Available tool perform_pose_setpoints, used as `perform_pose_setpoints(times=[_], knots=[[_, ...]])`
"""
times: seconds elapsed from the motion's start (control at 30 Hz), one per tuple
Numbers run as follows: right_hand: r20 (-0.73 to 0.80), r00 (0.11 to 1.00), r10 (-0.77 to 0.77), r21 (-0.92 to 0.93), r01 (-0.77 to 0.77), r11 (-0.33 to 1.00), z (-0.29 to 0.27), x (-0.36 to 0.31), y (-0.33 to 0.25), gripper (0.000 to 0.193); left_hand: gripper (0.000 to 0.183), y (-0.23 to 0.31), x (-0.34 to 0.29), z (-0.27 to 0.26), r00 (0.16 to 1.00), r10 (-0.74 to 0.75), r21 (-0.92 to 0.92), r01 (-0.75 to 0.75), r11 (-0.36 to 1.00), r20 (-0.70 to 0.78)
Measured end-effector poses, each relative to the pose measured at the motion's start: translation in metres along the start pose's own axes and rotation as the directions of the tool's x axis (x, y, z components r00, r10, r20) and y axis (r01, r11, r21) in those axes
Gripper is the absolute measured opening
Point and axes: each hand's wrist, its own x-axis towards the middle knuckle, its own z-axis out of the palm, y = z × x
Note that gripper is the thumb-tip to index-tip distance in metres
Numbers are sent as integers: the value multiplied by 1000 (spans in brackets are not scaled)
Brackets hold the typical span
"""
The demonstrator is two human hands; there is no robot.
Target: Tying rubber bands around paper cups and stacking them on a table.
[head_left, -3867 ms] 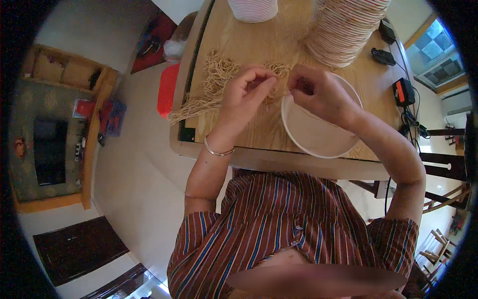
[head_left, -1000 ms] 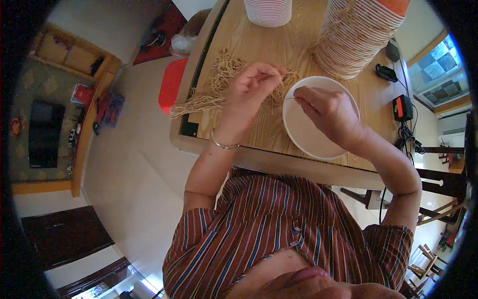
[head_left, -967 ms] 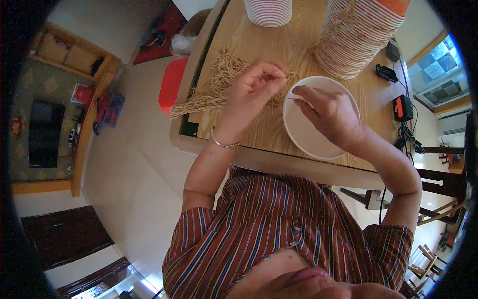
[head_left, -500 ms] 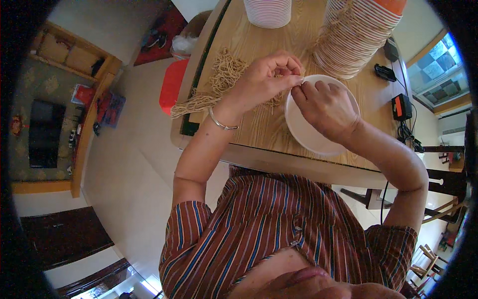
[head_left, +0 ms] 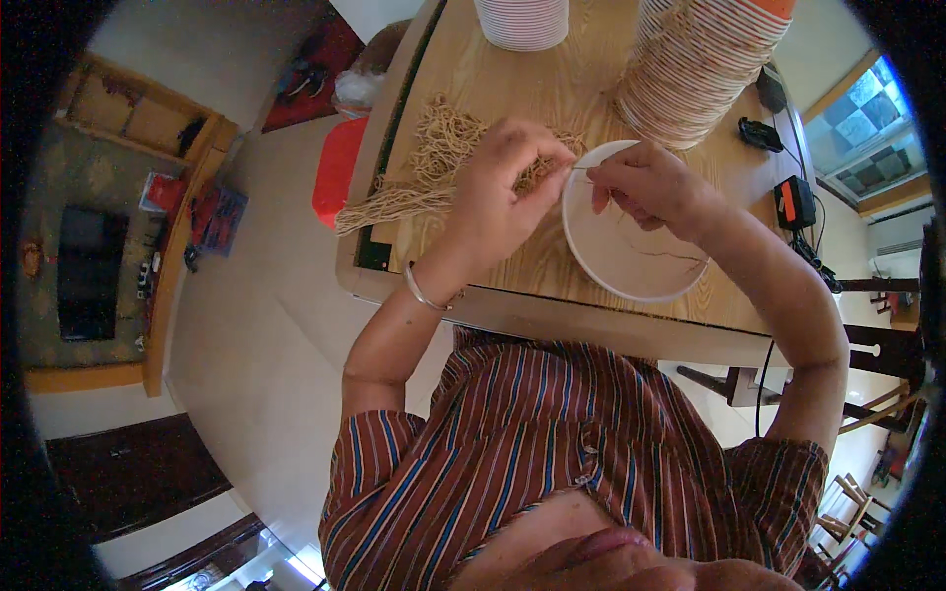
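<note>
Above the left rim of a white round tub (head_left: 631,278), my two hands meet with pinched fingertips. My left hand (head_left: 498,202), with a bracelet at its wrist, pinches one end of a short, thin pale strand (head_left: 579,167). The other part of that strand is in the closed fingers of my right hand (head_left: 655,187), over the tub. A thin brownish thread (head_left: 673,256) hangs or lies inside the tub by its right wall. Behind and beside my left hand, a loose heap of tan cords (head_left: 443,138) is spread on the wooden table (head_left: 581,84).
A tall stack of white tubs (head_left: 690,89), with tan cord about it, stands beyond my right hand. A second white stack (head_left: 522,25) is at the far edge. Black adapters (head_left: 793,205) with cables line the right edge. A red stool (head_left: 340,172) stands left of the table.
My hands have drawn slightly apart, the right one turning and moving right, so the strand between them shows. The thread inside the tub is now visible.
</note>
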Motion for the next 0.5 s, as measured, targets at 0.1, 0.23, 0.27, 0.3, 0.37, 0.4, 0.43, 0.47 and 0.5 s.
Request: perform_pose_setpoints(times=[0.1, 0.23, 0.27, 0.3, 0.37, 0.4, 0.43, 0.47, 0.5], knots=[[269, 963, 16, 507, -156, 848, 1, -1, 9, 30, 14, 8, -9, 1, 995, 69, 119, -77, 990, 69], [257, 966, -31, 712, -168, 682, 11, -7, 7, 30, 12, 19, -19, 5, 996, 0, 169, -14, 986, 84], [274, 960, -54, 751, -178, 635, 12, -7, 9, 30, 11, 23, -20, 7, 998, -22, 191, 10, 982, 61], [274, 960, -53, 752, -179, 634, 11, -8, 9, 30, 11, 26, -21, 8, 998, -45, 214, 36, 976, 36], [366, 927, -83, 768, -250, 590, 9, -9, 9, 29, 12, 30, -24, 9, 994, -109, 171, 104, 980, 22], [367, 926, -84, 767, -251, 591, 11, -9, 10, 29, 13, 31, -25, 8, 985, -175, 131, 173, 976, 7], [349, 928, -128, 807, -228, 545, 16, -10, 12, 28, 13, 31, -26, 8, 984, -176, 131, 174, 976, 6], [327, 929, -172, 843, -205, 497, 19, -11, 13, 27, 16, 30, -28, 7, 965, -260, 75, 257, 964, 39], [327, 929, -173, 844, -206, 495, 21, -12, 13, 27, 18, 29, -28, 8, 937, -339, 24, 339, 941, 80]])
